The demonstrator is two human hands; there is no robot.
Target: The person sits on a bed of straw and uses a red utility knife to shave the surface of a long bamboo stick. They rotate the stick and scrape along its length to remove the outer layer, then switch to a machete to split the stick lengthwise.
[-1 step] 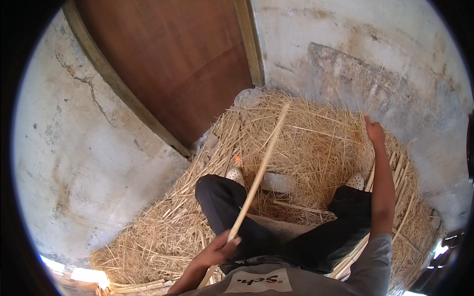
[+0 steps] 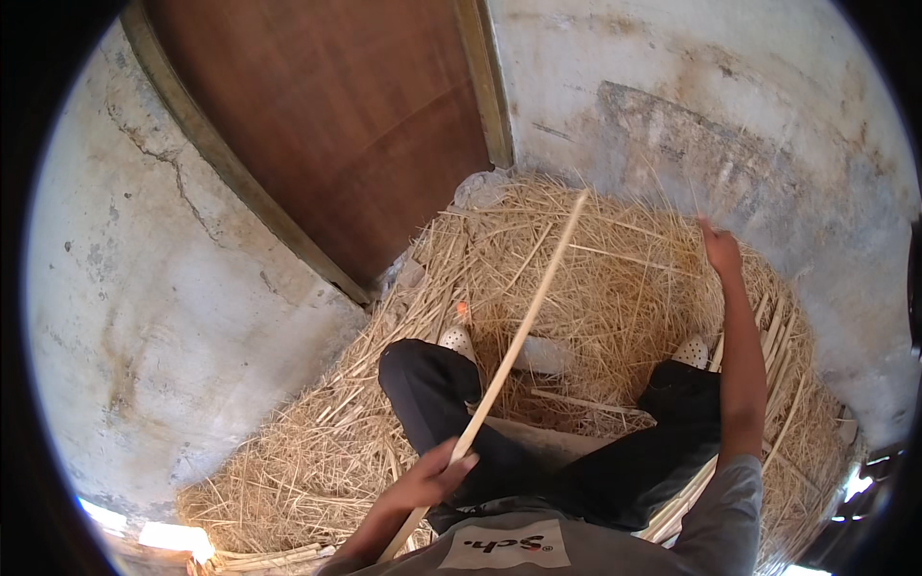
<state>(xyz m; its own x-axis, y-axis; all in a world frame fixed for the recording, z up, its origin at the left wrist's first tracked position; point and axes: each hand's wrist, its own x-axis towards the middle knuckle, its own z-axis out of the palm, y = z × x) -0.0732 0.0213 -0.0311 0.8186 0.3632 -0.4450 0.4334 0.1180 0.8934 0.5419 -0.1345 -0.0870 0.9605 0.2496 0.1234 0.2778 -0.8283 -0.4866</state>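
A long pale, peeled stalk [image 2: 530, 322] slants up and away from my lap, its far tip over the straw. My left hand [image 2: 437, 477] is closed round its lower part, near my left thigh. Out to the far right, my right hand [image 2: 722, 252] is raised at the edge of the straw heap, close to the wall. Its fingers are closed; a thin strand seems to rise by them, but what they hold is too fine to make out. The two hands are well apart.
A heap of straw and stripped stalks [image 2: 615, 278] spreads around my feet in light dotted shoes [image 2: 458, 342]. Between them lies a grey block [image 2: 544, 355]. Longer stalks [image 2: 776, 336] lie at the right. Stained walls [image 2: 711, 125] and a brown door [image 2: 336, 125] stand beyond.
The far end of the stalk has swung a little to the right. My right hand has shifted slightly up and left; my left hand has moved slightly with the stalk.
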